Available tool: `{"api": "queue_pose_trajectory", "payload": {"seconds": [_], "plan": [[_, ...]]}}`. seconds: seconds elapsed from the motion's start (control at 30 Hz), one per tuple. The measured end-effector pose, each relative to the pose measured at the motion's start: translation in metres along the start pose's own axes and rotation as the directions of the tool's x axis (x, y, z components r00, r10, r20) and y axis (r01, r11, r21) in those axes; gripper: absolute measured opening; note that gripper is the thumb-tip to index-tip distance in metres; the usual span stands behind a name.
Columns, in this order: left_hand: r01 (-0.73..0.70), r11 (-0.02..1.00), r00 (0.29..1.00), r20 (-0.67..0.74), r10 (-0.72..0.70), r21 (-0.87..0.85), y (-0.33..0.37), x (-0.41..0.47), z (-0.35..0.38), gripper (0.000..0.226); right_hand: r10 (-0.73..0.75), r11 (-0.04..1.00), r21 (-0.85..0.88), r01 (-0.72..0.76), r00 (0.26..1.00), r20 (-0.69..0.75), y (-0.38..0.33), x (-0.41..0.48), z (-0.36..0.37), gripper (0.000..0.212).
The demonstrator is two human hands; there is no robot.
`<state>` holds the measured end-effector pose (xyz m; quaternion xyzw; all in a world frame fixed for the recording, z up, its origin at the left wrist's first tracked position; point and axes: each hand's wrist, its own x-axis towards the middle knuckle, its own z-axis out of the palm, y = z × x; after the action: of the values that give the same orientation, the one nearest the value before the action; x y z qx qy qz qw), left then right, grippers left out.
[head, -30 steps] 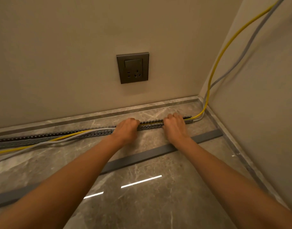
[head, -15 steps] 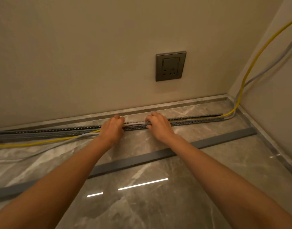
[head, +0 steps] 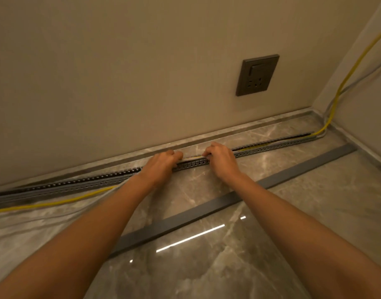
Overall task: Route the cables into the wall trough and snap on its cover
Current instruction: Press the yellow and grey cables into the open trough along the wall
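Note:
A long grey slotted trough (head: 271, 147) lies on the marble floor along the wall. A yellow cable (head: 340, 83) and a grey cable (head: 358, 79) come down the right wall and run inside the trough's right part. Left of my hands both leave it; the yellow cable (head: 55, 202) lies on the floor in front. My left hand (head: 161, 165) and my right hand (head: 221, 159) rest on the trough's middle, fingers curled over the cables there. The flat grey cover strip (head: 207, 209) lies loose on the floor nearer to me.
A dark wall socket (head: 257, 75) sits above the trough to the right. The room corner (head: 321, 113) closes the right side. A low marble skirting (head: 228, 131) runs behind the trough. The glossy floor (head: 228, 266) reflects ceiling lights.
Both hands have slid leftward along the trough, and my view has turned left with them. More of the cables lies inside the trough to the right.

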<state>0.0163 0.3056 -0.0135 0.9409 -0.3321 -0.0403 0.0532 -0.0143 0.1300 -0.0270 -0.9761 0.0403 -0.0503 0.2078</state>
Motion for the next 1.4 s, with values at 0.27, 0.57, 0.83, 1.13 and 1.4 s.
{"api": "queue_pose_trajectory", "payload": {"seconds": [0.27,0.57,0.83,1.13,1.4], "plan": [[-0.014,0.999,0.991,-0.130,0.018,0.031,0.004,0.010,0.002,0.015,0.005,0.998,-0.067,-0.005,1.000,0.010,-0.005,-0.002,-0.001,0.022],[-0.026,0.997,0.979,-0.198,0.041,0.075,0.014,0.004,0.005,0.006,-0.088,0.988,-0.126,0.086,0.996,-0.010,0.003,-0.009,0.000,0.023],[0.085,0.954,0.996,-0.010,-0.086,0.286,0.038,0.017,0.010,0.026,-0.124,0.986,-0.092,0.137,0.983,0.134,0.014,-0.010,-0.012,0.031],[0.139,0.953,0.985,0.064,-0.162,0.270,0.056,0.029,0.010,0.023,-0.036,0.975,-0.218,0.049,0.997,0.063,0.029,-0.004,-0.021,0.025],[0.249,0.967,0.965,0.068,-0.253,0.060,0.063,0.039,0.006,0.022,-0.054,0.966,-0.244,0.084,0.990,0.128,0.029,-0.003,-0.027,0.026]]}}
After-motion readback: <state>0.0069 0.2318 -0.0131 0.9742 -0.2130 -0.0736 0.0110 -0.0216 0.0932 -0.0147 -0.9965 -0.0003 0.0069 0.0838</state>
